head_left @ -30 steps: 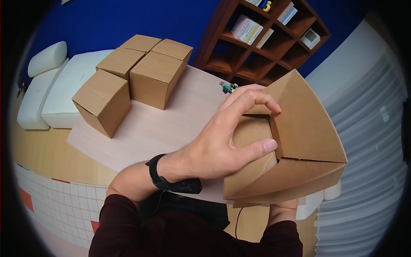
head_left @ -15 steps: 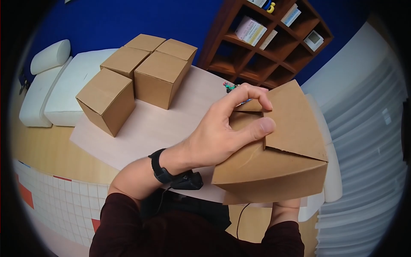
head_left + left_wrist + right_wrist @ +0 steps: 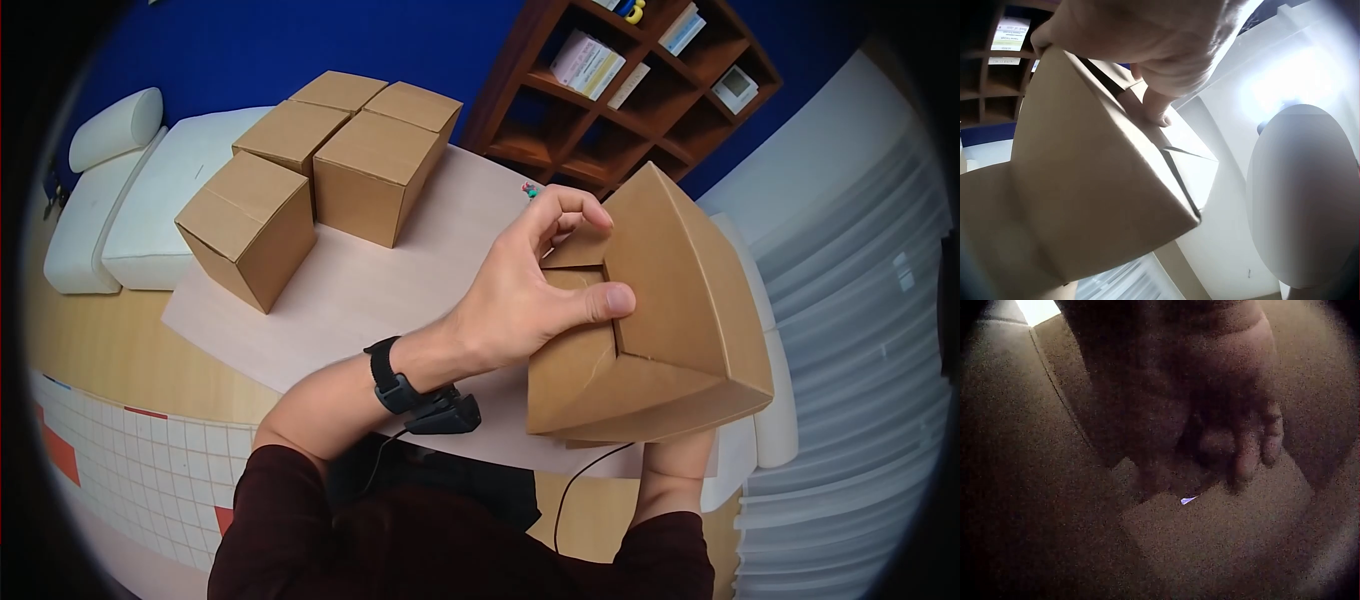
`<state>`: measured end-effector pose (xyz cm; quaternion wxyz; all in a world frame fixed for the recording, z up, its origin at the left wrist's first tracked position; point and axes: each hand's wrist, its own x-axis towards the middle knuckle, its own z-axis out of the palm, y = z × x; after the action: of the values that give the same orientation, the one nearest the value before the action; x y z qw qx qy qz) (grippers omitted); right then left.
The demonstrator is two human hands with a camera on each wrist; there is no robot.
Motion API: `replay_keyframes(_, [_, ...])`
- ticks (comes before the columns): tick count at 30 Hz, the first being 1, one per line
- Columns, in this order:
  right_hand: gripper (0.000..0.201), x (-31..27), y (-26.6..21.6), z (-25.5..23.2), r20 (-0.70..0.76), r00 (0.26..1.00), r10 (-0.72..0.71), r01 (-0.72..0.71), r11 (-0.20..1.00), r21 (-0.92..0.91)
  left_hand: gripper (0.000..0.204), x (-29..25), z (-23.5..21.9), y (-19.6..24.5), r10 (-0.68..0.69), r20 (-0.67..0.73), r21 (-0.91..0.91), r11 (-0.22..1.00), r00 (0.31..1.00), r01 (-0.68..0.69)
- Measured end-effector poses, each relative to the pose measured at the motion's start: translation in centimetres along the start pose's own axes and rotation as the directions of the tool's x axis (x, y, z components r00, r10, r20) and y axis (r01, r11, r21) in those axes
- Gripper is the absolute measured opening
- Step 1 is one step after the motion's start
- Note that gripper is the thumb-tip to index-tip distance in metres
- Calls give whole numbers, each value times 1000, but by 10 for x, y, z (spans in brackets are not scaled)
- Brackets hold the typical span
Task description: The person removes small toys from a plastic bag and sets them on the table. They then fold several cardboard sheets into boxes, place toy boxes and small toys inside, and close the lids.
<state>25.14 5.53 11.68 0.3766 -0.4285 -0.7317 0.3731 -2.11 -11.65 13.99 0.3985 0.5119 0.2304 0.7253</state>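
Observation:
A brown cardboard box is held up over the near right part of the table, tilted, its flaps overlapping. My left hand grips the flaps at their middle, thumb lying over one edge and fingers bent above. In the left wrist view, the thumb side reaches onto the flaps while a broad box wall faces the camera. My right hand is inside the box, hidden from the head view; its fingertips are against the inner side of the flaps. Darkness there means I cannot tell whether it pinches them.
Several closed cardboard boxes stand grouped on the pale table, to the left. A small colourful toy sits at its far edge. Behind are a wooden shelf with books and a white sofa; a sheer curtain hangs at right.
A flap that stood raised, showing the box's inside, has come down over the others. The box has tilted, and my left hand has moved slightly left and up, keeping its grip.

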Motion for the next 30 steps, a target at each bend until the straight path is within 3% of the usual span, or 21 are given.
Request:
replay_keyframes(6, [56,11,-20,8,58,997,-59,62,997,-52,51,0,-1,-12,-77,60,-293,952,995,92])
replay_keyframes(9, [57,13,-33,14,128,987,-94,105,990,-90,42,4,-17,-29,-266,127,-472,831,956,294])
replay_keyframes(11, [57,11,-43,18,162,979,-125,145,982,-119,40,3,-23,-28,-383,136,-478,783,914,399])
replay_keyframes(14, [57,-2,-62,27,301,937,-176,238,954,-183,40,0,-49,-48,-497,262,-532,641,828,553])
replay_keyframes(15, [57,-5,-68,31,363,913,-186,273,940,-205,41,-4,-60,-60,-522,321,-552,575,790,604])
replay_keyframes(18, [58,-11,-75,55,554,809,-195,386,887,-252,43,-16,-80,-73,-691,261,-450,530,674,719])
replay_keyframes(21, [58,-12,-64,84,711,684,-166,484,832,-271,45,-28,-103,-81,-773,220,-460,456,596,761])
replay_keyframes(24, [59,-8,-45,119,814,568,-121,565,777,-279,47,-38,-123,-86,-821,184,-426,430,541,796])
replay_keyframes(27, [59,-1,-20,155,877,476,-71,630,723,-283,48,-48,-140,-89,-871,231,-371,333,434,867])
replay_keyframes(30, [59,5,3,188,911,410,-50,684,677,-271,43,-50,-147,-86,-917,26,-132,393,399,910])
